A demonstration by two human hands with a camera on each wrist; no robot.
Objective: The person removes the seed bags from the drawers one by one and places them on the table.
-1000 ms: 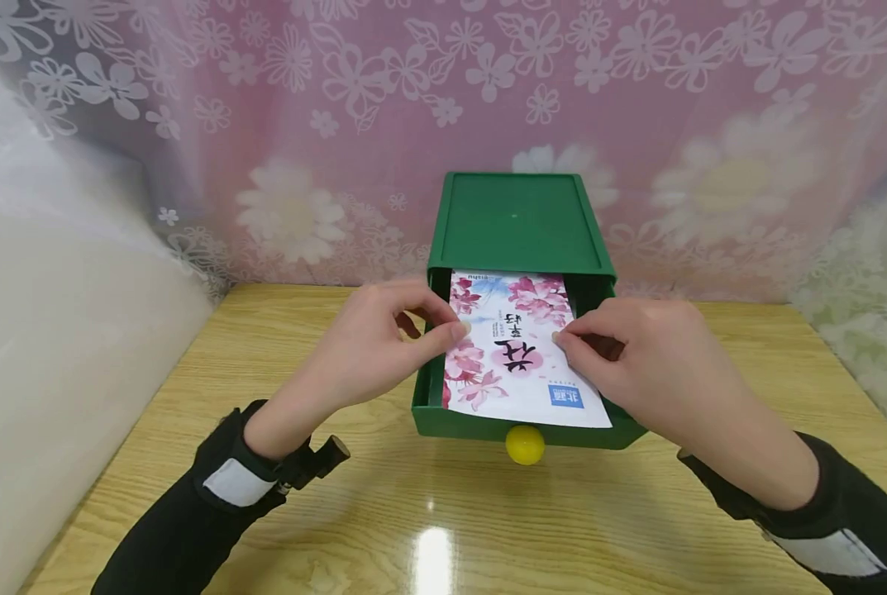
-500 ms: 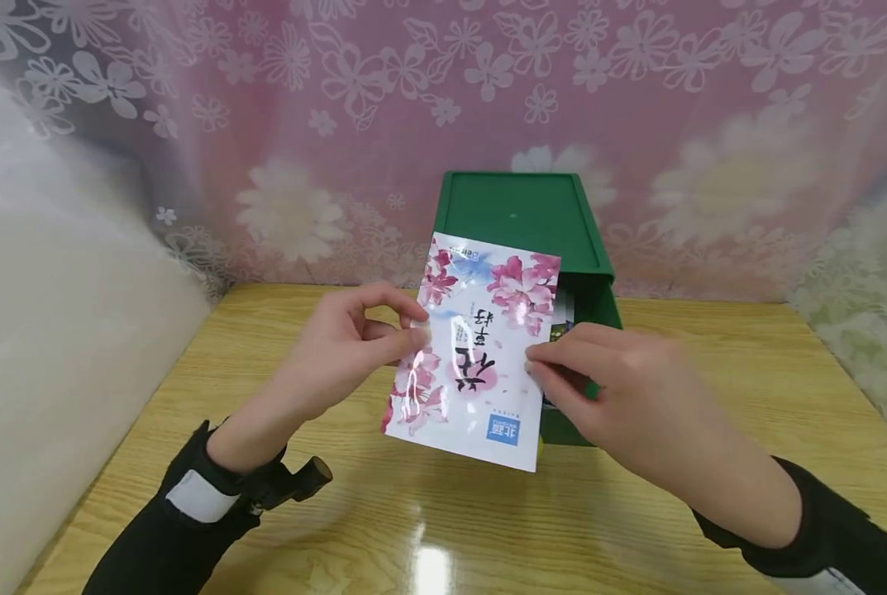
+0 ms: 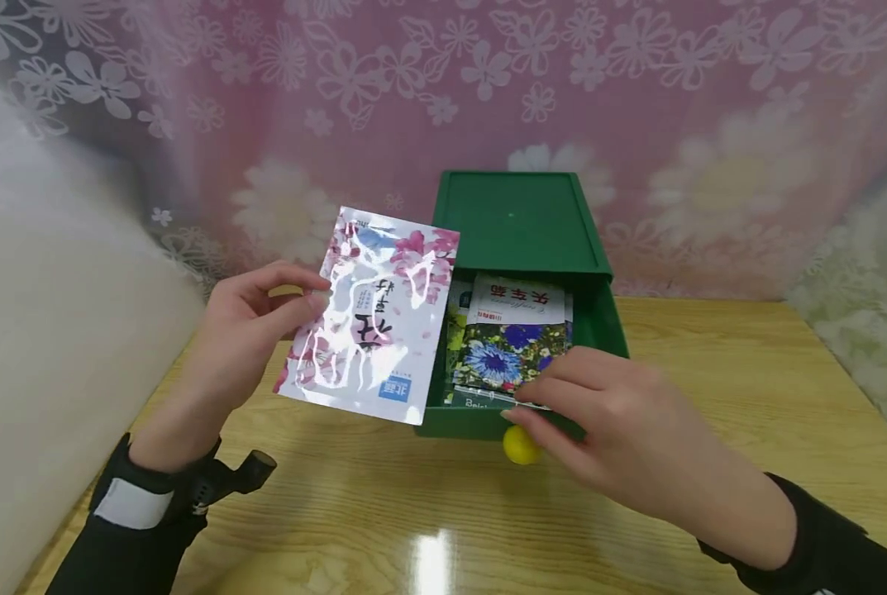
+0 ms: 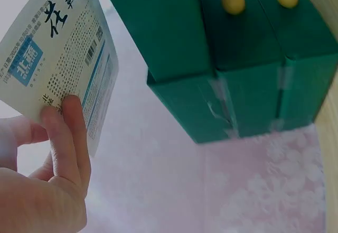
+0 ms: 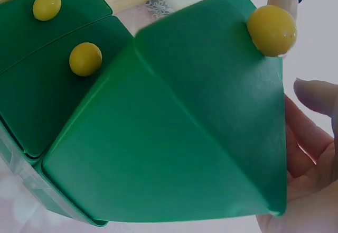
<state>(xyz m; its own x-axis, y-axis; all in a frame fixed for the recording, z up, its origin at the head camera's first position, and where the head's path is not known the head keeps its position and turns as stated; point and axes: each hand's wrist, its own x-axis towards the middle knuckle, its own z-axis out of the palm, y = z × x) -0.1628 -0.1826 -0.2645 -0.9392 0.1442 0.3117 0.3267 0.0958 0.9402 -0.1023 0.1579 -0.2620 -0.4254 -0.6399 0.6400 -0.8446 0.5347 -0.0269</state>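
Note:
My left hand (image 3: 238, 330) pinches a white seed packet (image 3: 402, 318) with pink blossoms by its left edge, left of the green drawer (image 3: 458, 423). The packet's printed back (image 4: 79, 48) faces the left wrist camera. Inside the pulled-out drawer lie more seed packets, the top one (image 3: 503, 351) showing blue flowers. Over the drawer's front rim is my right hand (image 3: 636, 421), thumb and fingers slightly apart beside the yellow knob (image 3: 521, 446). From the right wrist, the drawer's front hides part of that hand (image 5: 311, 177).
The green drawer box (image 3: 513, 219) stands at the back of the wooden table (image 3: 324, 512), against a pink floral curtain (image 3: 413, 124). Two closed drawers with yellow knobs (image 4: 233, 2) show below in the wrist views. White fabric (image 3: 56, 273) hangs at the left.
The blossom packet has been lifted out of the drawer and carried left. My right hand has let go of it and stays by the drawer front. The packets beneath are now visible.

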